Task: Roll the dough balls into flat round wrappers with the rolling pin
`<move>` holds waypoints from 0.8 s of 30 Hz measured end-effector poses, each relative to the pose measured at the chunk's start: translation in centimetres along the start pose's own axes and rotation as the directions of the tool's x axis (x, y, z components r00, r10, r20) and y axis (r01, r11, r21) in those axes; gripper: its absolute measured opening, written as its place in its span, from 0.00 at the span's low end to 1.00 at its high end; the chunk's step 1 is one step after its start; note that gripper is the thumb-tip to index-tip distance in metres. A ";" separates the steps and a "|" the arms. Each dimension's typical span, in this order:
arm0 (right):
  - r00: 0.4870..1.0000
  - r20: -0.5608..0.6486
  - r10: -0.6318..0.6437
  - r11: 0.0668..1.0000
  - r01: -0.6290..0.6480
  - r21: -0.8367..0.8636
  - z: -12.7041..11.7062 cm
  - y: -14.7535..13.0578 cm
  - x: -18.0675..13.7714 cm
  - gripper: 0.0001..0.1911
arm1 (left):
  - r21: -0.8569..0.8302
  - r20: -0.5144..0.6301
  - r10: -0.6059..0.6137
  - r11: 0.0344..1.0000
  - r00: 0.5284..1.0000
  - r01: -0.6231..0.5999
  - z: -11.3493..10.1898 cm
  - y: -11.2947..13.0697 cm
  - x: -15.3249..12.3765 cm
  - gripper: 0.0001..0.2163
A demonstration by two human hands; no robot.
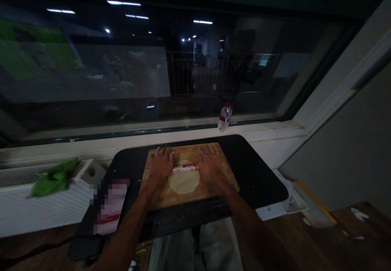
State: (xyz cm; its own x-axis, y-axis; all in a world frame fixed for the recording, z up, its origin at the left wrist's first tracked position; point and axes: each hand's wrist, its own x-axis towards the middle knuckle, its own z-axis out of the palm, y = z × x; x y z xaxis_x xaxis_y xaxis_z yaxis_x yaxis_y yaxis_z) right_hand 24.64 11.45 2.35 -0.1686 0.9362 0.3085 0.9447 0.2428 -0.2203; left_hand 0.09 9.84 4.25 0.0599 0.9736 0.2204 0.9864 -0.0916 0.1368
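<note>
Rolling pin [185,168] on dough [184,183], board [186,152] beneath, bottle [225,118] behind

Window [137,75]: wide, dark glass in a dark frame [324,75], filling most of my upper view.
Strip lights [124,3]: white bars showing in the glass; I can't tell whether reflected or beyond it.
Railing [180,73]: upright metal bars, faint to me through the gloom.
Green panel [18,55]: hazy, at the glass's left end.
Sill [262,127]: pale, running under the window.
Right wall [345,140]: plain grey, dimly lit on my feed.
Radiator [55,210]: white, slotted on top, at my left below the sill.
Surface [255,173]: black, round-cornered, near the sill.
Floor [317,246]: dark brown.
</note>
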 end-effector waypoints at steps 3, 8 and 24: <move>1.000 0.002 0.017 1.000 -0.017 0.006 -0.2 -0.1 0.0 0.26 | 0.010 0.015 -0.021 1.000 1.000 0.021 0.0 0.1 0.1 0.24; 0.999 -0.042 -0.022 1.000 0.022 0.008 -0.6 -0.5 -2.6 0.24 | 0.047 0.027 -0.025 0.999 0.999 0.023 -0.3 0.6 -2.2 0.25; 0.979 -0.199 -0.045 0.993 0.066 0.098 -1.0 -1.5 -12.8 0.25 | 0.001 -0.112 0.108 0.994 0.988 -0.109 0.2 1.0 -12.8 0.27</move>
State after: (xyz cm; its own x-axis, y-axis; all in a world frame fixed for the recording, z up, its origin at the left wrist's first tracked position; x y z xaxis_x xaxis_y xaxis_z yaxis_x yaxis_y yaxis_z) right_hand 25.71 -1.18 -0.31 -0.1519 0.8548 0.4962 0.8994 0.3277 -0.2892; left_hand 0.39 -2.63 1.39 0.1489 0.9283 0.3408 0.9741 -0.1970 0.1109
